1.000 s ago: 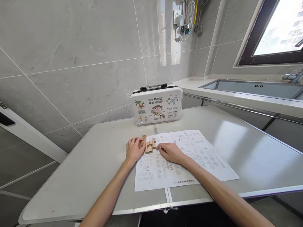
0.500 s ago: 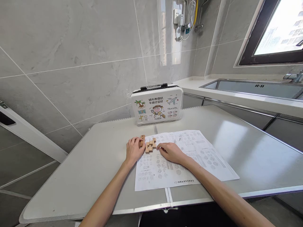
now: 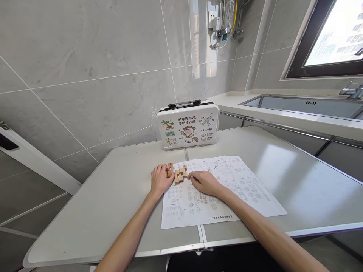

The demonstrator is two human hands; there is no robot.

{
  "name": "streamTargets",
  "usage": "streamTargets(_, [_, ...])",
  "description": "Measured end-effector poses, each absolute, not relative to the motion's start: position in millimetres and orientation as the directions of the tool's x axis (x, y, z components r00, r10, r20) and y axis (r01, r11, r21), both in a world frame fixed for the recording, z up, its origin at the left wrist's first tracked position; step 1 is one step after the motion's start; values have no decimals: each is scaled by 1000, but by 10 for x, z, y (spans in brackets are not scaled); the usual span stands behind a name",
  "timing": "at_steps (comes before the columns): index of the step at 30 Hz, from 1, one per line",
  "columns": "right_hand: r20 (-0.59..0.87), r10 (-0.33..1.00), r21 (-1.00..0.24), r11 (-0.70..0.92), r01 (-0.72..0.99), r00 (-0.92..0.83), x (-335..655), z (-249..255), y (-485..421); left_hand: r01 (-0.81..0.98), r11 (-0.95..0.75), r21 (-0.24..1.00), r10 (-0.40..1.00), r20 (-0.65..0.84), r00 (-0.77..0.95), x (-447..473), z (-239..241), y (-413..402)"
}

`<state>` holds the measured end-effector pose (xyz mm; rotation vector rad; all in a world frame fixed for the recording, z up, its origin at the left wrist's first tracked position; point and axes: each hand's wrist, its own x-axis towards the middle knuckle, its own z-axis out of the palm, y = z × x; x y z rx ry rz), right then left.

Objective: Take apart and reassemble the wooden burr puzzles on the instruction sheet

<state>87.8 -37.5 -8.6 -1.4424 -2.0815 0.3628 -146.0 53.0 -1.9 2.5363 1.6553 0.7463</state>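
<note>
My left hand (image 3: 161,180) is closed, its fingers curled over a notched wooden puzzle piece (image 3: 170,167); the lower part of that piece is partly hidden by the fingers. Just to its right, several small notched wooden pieces (image 3: 180,176) sit side by side in a stepped cluster on the left part of a printed sheet (image 3: 227,206). My right hand (image 3: 204,182) rests on the sheet to the right of the cluster, fingers loosely bent and a little apart. Nothing shows in it, and its fingertips lie close to the rightmost piece. Line drawings cover the sheet.
A white case with cartoon prints (image 3: 188,130) stands upright at the back of the grey folding table (image 3: 113,204). Behind it rises a tiled wall. A counter with a sink (image 3: 300,107) lies to the right, and the table's metal front edge is nearest me.
The puzzle piece under my left fingers has shifted very slightly left and toward me. The cluster has moved a touch too. My right hand looks still.
</note>
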Motion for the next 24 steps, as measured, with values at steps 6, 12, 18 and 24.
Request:
streamTargets(6, [302,919,-526,384,759,-255,875,-67,-386,858,-433,276,871,371,321,-1456,-1,519])
streamTargets(12, [293,922,-527,378,761,-255,873,-71,-389,848,-439,297,870,377,318,-1457,3,520])
streamTargets(18, [287,925,-531,371,762,-250,874,-70,-391,846,-442,299,865,392,313,-1460,2,517])
streamTargets(24, [284,926,-526,367,767,-249,876,-75,-384,909,-357,217,872,426,241,-1453,-8,483])
